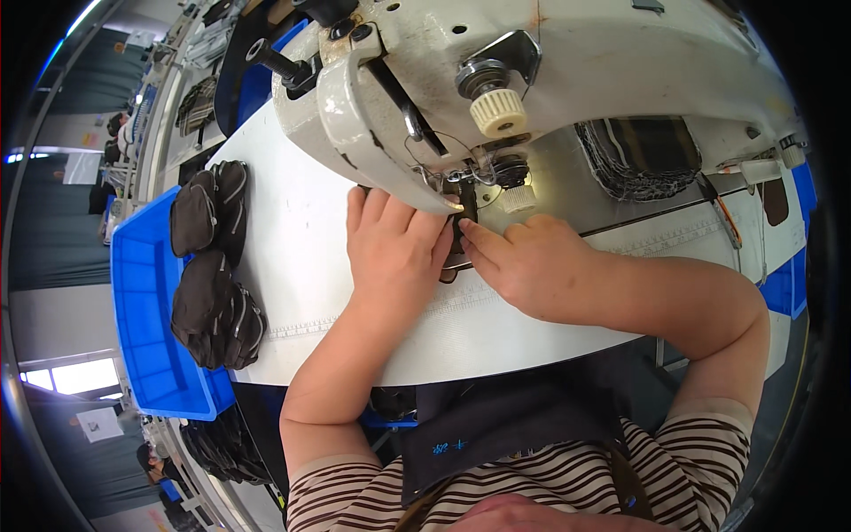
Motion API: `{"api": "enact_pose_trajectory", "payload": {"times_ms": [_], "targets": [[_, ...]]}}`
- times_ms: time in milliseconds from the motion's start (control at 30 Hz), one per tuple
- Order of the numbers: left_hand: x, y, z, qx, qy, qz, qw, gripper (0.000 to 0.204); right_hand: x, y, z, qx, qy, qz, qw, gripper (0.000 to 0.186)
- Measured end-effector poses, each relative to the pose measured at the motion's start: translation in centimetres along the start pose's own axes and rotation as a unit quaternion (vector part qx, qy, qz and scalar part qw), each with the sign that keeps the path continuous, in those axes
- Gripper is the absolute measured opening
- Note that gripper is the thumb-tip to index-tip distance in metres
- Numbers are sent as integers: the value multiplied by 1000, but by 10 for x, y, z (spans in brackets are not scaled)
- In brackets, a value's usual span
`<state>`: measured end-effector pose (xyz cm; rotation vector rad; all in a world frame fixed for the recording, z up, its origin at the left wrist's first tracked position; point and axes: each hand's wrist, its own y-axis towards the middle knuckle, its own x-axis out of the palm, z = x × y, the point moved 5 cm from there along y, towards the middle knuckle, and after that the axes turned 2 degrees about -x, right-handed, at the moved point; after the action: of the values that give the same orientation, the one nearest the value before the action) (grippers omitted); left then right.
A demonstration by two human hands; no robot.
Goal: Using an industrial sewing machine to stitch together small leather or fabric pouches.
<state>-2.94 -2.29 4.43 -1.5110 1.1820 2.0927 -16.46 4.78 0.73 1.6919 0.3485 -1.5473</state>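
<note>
**A:** Where's our dark fabric piece (456, 241) sitting, and what are our fingers doing?

**B:** It's under the needle end of the sewing machine (594, 58), mostly covered by our hands. Our left hand (396, 244) lies over it just on our side of the machine's head, fingers stretched out rather than clenched. Our right hand (541, 266) is half curled at the machine's needle end, with forefinger and thumb at the piece's right edge. Pinching or only touching? We can't tell.

**A:** So how do we do this guiding bit well?

**B:** We'd say keep the left palm light and flat so nothing puckers, and let the right fingertips steer the edge. Small nudges, no tugging, and tips well clear of the needle. They look pretty close to it, so slow feeding seems wise.

**A:** And which way does it point?

**B:** The strip we can see runs lengthwise from below the machine's head toward our body, roughly crosswise to the ruler markings (496, 291) on our side of the machine. Too much is hidden to be sure of the whole piece's long axis, or which end is the front.
</note>
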Motion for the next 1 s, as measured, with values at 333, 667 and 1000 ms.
{"api": "enact_pose_trajectory", "payload": {"times_ms": [333,667,1000], "targets": [[10,-5,1,37,-88,-54,994,17,-10,-1,-12,-48,-13,-21,999,36],[10,-5,1,41,-116,-79,989,20,-13,0,-17,-66,-5,-3,998,34],[10,-6,5,69,-90,-71,991,22,-16,-1,-17,-52,-13,19,998,32]]}}
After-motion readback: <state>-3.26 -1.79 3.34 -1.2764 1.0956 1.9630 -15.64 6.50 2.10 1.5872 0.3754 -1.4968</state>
